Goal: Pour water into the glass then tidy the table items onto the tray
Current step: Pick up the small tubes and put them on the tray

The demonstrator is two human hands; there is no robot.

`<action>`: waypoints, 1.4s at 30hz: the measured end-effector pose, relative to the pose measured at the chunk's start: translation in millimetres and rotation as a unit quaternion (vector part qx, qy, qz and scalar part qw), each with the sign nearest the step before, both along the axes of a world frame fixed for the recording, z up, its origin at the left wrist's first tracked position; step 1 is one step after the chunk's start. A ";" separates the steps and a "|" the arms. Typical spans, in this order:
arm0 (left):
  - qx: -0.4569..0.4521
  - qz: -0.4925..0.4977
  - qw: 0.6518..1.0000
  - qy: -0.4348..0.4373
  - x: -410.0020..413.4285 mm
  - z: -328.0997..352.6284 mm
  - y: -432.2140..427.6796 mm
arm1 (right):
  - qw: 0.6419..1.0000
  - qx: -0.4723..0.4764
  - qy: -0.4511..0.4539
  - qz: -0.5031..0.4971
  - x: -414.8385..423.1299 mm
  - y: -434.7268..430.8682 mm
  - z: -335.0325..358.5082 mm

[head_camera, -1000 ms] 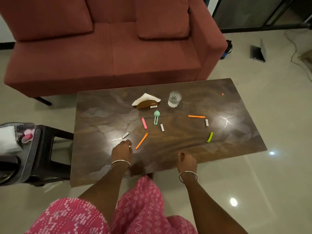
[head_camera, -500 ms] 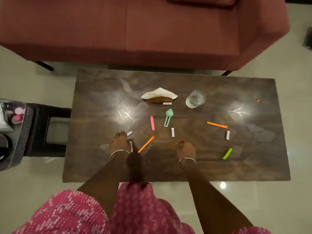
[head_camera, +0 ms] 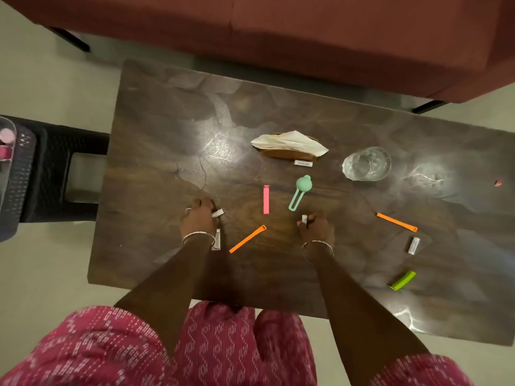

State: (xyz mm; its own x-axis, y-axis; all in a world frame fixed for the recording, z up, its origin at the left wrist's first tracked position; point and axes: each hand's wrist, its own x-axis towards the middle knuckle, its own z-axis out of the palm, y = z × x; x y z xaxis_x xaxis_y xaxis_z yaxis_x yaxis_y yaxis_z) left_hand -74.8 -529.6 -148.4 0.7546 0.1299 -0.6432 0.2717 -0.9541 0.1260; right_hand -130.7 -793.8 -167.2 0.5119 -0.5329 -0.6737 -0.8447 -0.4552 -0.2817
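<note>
We reach 2 bare arms forward, knuckles up. Our left hand [head_camera: 198, 220] pinches a white stick [head_camera: 218, 213]; our right hand [head_camera: 317, 229] pinches a second white stick [head_camera: 304, 219].

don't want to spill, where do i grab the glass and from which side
Set the grip round the side wall of the glass, below the open rim, coming in from its right. It stands upright and seems to hold water, so a level side hold suits it; the napkin holder sits close on its left, while the table to its right is bare.
</note>
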 end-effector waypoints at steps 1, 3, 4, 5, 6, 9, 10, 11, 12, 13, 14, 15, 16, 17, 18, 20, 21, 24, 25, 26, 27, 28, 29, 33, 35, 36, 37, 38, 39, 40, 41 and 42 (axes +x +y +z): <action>0.003 -0.002 1.000 -0.007 1.2 -1.9 -0.4 | 1.000 -0.005 0.002 0.000 1.4 -0.1 -3.1; 0.005 -0.012 1.000 -0.019 2.6 -4.3 -0.3 | 1.000 -0.013 0.010 0.004 3.1 -0.3 -5.7; 0.005 -0.018 1.000 -0.022 2.2 -4.9 0.5 | 1.000 -0.014 0.012 0.009 3.2 0.2 -6.0; 0.001 -0.022 0.999 -0.025 1.6 -4.9 1.7 | 1.000 -0.012 0.012 0.019 3.1 0.8 -5.4; -0.004 -0.022 0.999 -0.027 0.8 -4.0 2.7 | 1.000 -0.008 0.011 0.028 3.1 1.9 -4.1; -0.026 0.000 0.999 -0.047 -1.2 3.0 4.4 | 1.000 -0.005 -0.003 0.030 2.4 7.9 4.0; -0.040 0.015 0.998 -0.055 -2.3 7.4 4.5 | 1.000 -0.003 -0.011 0.027 1.0 10.1 8.1; -0.060 0.033 0.996 -0.060 -3.0 11.7 4.1 | 1.000 0.002 -0.018 0.022 0.2 12.5 11.9; -0.084 0.054 0.993 -0.061 -3.6 15.0 3.6 | 1.000 0.009 -0.024 0.010 -0.4 14.8 15.5; -0.109 0.076 0.989 -0.062 -5.3 19.8 3.1 | 0.999 0.019 -0.036 -0.011 -2.2 17.6 21.2; -0.132 0.093 0.985 -0.063 -8.0 24.1 2.9 | 0.998 0.029 -0.052 -0.035 -4.5 21.3 28.0; -0.152 0.108 0.980 -0.067 -11.4 28.5 2.8 | 0.995 0.038 -0.071 -0.057 -7.4 25.8 36.2; -0.170 0.124 0.975 -0.072 -15.1 32.6 2.1 | 0.992 0.047 -0.089 -0.073 -10.0 30.5 43.4; -0.189 0.143 0.969 -0.073 -19.0 36.2 0.9 | 0.989 0.060 -0.106 -0.083 -13.1 35.8 48.8; -0.214 0.164 0.960 -0.075 -25.4 42.5 0.6 | 0.985 0.077 -0.125 -0.090 -17.6 42.1 56.2; -0.271 0.210 0.936 -0.076 -42.0 56.6 1.4 | 0.976 0.109 -0.154 -0.108 -27.2 57.8 73.3; -0.293 0.229 0.925 -0.076 -49.5 61.7 1.5 | 0.970 0.122 -0.169 -0.123 -30.5 65.2 79.6; -0.325 0.270 0.902 -0.089 -78.7 80.9 7.4 | 0.936 0.184 -0.240 -0.181 -47.9 92.6 107.7; -0.331 0.278 0.896 -0.096 -88.5 87.6 10.9 | 0.924 0.210 -0.258 -0.187 -54.3 102.3 117.0; -0.341 0.286 0.890 -0.104 -96.9 92.8 14.1 | 0.914 0.239 -0.270 -0.188 -60.1 111.2 124.7; -0.353 0.293 0.882 -0.110 -104.4 97.4 17.3 | 0.903 0.268 -0.280 -0.185 -65.4 119.4 130.8; -0.370 0.299 0.872 -0.117 -114.4 103.5 23.2 | 0.894 0.293 -0.288 -0.179 -73.2 129.1 138.4; -0.386 0.305 0.862 -0.120 -124.0 108.7 29.3 | 0.887 0.312 -0.293 -0.171 -80.4 138.5 145.2; -0.423 0.341 0.830 -0.126 -157.2 131.3 62.0 | 0.874 0.355 -0.300 -0.143 -106.2 178.8 170.9; -0.440 0.364 0.810 -0.137 -171.5 146.4 82.7 | 0.867 0.376 -0.300 -0.130 -116.7 202.5 182.6; -0.448 0.372 0.800 -0.146 -178.4 153.5 93.2 | 0.866 0.383 -0.298 -0.121 -121.3 214.8 187.5; -0.455 0.378 0.791 -0.153 -184.0 159.9 102.2 | 0.865 0.389 -0.296 -0.111 -125.1 225.5 190.7; -0.461 0.384 0.783 -0.163 -190.3 166.6 113.9 | 0.867 0.394 -0.290 -0.096 -128.7 239.0 194.9; -0.467 0.387 0.777 -0.167 -195.7 172.2 124.7 | 0.868 0.398 -0.284 -0.083 -131.6 251.3 198.3; -0.472 0.390 0.772 -0.171 -200.3 178.3 136.9 | 0.870 0.401 -0.278 -0.069 -133.5 265.0 201.6; -0.475 0.391 0.769 -0.174 -203.9 184.0 148.9 | 0.873 0.401 -0.273 -0.056 -134.7 278.7 204.5; -0.473 0.388 0.771 -0.178 -205.4 187.9 159.0 | 0.875 0.399 -0.269 -0.043 -134.8 290.1 206.2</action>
State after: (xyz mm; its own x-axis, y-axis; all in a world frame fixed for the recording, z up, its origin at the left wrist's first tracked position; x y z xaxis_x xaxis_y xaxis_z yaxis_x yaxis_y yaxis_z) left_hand -280.1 -370.6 39.5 0.8354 0.2314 -0.4985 0.5032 0.0427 0.8631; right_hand -265.5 -503.7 39.0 0.8509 -0.0539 -0.5226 -0.5133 0.1264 -0.8488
